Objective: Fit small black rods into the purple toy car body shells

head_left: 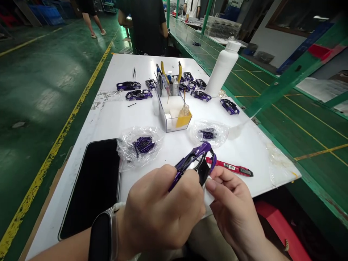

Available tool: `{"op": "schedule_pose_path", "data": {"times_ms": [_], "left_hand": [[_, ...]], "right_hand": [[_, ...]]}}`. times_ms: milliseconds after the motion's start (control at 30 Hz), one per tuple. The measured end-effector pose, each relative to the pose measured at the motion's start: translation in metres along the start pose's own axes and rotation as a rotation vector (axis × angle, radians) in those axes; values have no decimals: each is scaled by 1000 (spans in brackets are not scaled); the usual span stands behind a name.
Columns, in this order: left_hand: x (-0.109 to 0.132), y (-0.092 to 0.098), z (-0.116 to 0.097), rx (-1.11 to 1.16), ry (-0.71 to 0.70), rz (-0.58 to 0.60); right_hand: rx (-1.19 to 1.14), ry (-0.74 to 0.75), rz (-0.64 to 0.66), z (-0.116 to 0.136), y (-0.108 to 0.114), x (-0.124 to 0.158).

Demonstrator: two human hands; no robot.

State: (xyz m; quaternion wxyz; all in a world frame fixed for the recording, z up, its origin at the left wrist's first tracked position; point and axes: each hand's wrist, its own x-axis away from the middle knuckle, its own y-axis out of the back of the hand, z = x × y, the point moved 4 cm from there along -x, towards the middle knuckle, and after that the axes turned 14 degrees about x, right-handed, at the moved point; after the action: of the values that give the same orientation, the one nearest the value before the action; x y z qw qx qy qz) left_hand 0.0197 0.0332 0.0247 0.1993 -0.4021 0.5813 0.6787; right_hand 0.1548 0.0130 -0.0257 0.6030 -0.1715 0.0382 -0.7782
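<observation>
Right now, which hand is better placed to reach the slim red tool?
Probably the right hand: it is nearer the slim red tool, though pinching a white piece; the left hand grips the glossy purple car shell.

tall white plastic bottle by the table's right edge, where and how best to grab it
Probably around the middle of the white plastic bottle, from the right: its cylindrical body stands on end and offers more to wrap than the narrower cap, while a purple-and-black car-shaped shell sits close to its base on the left.
</observation>
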Motion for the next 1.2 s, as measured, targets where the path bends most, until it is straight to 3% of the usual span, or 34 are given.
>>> {"op": "schedule_pose_path", "data": {"times_ms": [267, 433, 1067, 1200], "left_hand": [[1, -2, 0, -6, -53, 39], [4, -3, -1, 17, -36, 38], [4, -3, -4, 38, 36, 52], [2, -5, -4, 39, 67, 113]], "right_hand": [[7, 50, -26, 3, -2, -2], [-19, 77, 41, 6, -8, 1], [-7, 112, -81, 6, -4, 5], [5, 119, -76, 6, -3, 6]]}}
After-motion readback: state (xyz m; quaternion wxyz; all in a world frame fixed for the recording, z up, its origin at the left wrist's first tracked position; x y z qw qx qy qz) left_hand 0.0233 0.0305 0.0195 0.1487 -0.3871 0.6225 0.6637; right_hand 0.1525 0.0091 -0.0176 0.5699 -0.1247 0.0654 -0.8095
